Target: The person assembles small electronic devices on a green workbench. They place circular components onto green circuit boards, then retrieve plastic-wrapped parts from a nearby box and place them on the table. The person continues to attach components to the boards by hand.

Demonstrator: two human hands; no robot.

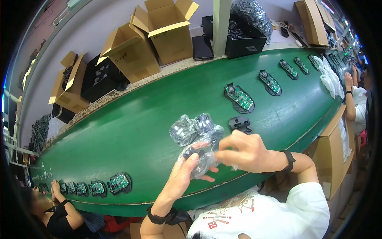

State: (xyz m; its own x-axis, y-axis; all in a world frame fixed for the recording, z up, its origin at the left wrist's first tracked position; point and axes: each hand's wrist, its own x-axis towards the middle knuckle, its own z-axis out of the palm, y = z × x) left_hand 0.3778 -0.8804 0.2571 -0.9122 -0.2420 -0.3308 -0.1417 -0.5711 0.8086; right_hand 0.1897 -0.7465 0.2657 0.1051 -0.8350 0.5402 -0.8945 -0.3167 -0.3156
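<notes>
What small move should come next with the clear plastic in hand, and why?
Probably ease the clear plastic back with the right hand, which is at its edge: the left hand holds it steady, and a dark part shows there.

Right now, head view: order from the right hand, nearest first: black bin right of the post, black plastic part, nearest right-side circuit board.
1. Black plastic part, just beyond the right hand.
2. Circuit board, beyond that.
3. Black bin, wall side.
</notes>
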